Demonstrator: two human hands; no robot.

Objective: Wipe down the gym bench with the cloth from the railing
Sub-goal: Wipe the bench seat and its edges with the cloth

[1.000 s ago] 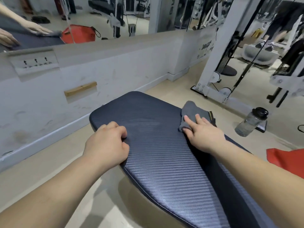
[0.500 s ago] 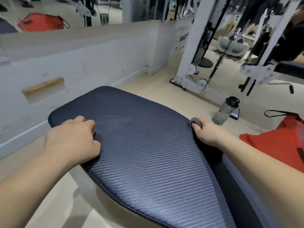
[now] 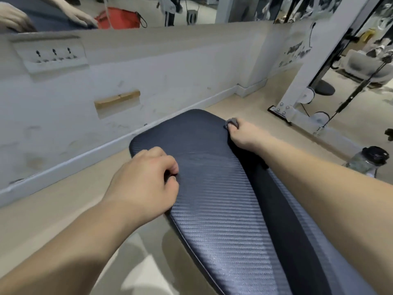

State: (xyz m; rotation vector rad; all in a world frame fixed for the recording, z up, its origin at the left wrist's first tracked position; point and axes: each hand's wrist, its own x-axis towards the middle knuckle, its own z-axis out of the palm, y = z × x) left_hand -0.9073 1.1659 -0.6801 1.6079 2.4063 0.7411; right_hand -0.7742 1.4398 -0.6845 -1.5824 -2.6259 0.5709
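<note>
Fingers (image 3: 234,130) pinch cloth (image 3: 232,121) (wall lettering seemingly unreadable).

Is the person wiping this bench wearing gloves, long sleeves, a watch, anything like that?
No. Both the left hand and the right hand are bare, with no gloves, rings or watch showing. Both forearms are uncovered as far as the picture's edge, so no sleeves are visible.

Bottle (image 3: 366,160) on floor, right of bench (image 3: 223,201).
</note>
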